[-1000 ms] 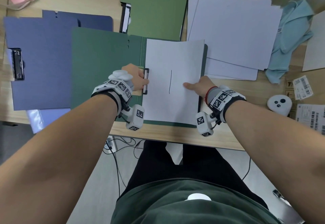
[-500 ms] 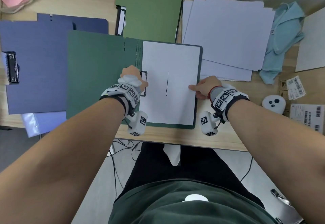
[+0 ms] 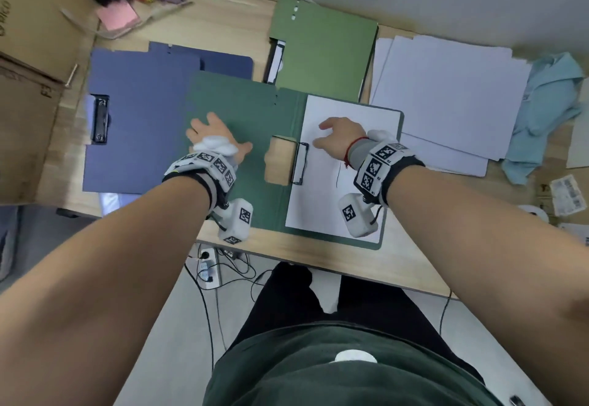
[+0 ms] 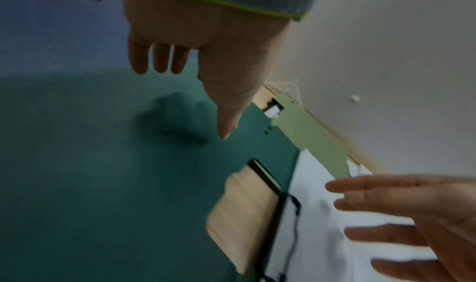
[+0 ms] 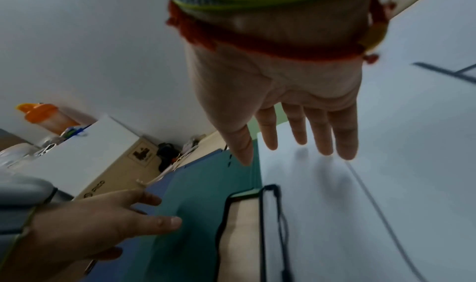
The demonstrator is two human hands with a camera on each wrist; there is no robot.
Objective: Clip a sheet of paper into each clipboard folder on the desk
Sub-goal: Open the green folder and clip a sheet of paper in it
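Left grip: left hand (image 3: pixel 213 137) spread, fingers straight, holding nothing, over the opened cover of the dark green folder (image 3: pixel 232 125); contact cannot be told.
Right grip: right hand (image 3: pixel 338 139) loose, fingers extended, holding nothing, above the sheet (image 3: pixel 347 163).
Sheet: lies on the folder's right board, left edge under the black clip (image 3: pixel 301 163), just left of the right hand.
Other folders: blue folder (image 3: pixel 137 118) on the worktop (image 3: pixel 318 255) to the left, light green folder (image 3: pixel 325 51) behind.
Spare paper: stack (image 3: pixel 446 93) to the right.

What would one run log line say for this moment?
left hand: open over dark green folder cover | right hand: open over sheet | clip: down
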